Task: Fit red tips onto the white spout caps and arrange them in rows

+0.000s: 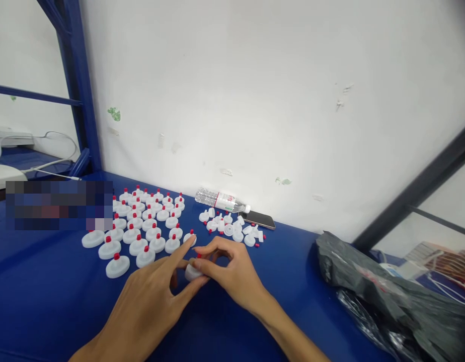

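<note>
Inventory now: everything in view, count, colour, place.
Table: one, blue, foreground
Wall: one, white, behind table
Frame: one, blue, left
Post: one, dark, right
Devices: two, white, far left
Red-tipped discs: over two dozen, white, left
Loose fittings: many, white, centre
Loose caps: several, red, among fittings
Bottle: one, clear, lying by wall
Phone: one, dark, beside bottle
Bags: count unclear, dark, right
Clutter: count unclear, mixed colours, far right
Held disc: one, white, red-tipped, centre front
Left hand: one, bare, gripping disc
Right hand: one, bare, gripping disc

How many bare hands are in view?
2: the left hand and the right hand, both at one red-tipped white cap. The pixelated patch at left could hide others.
</note>
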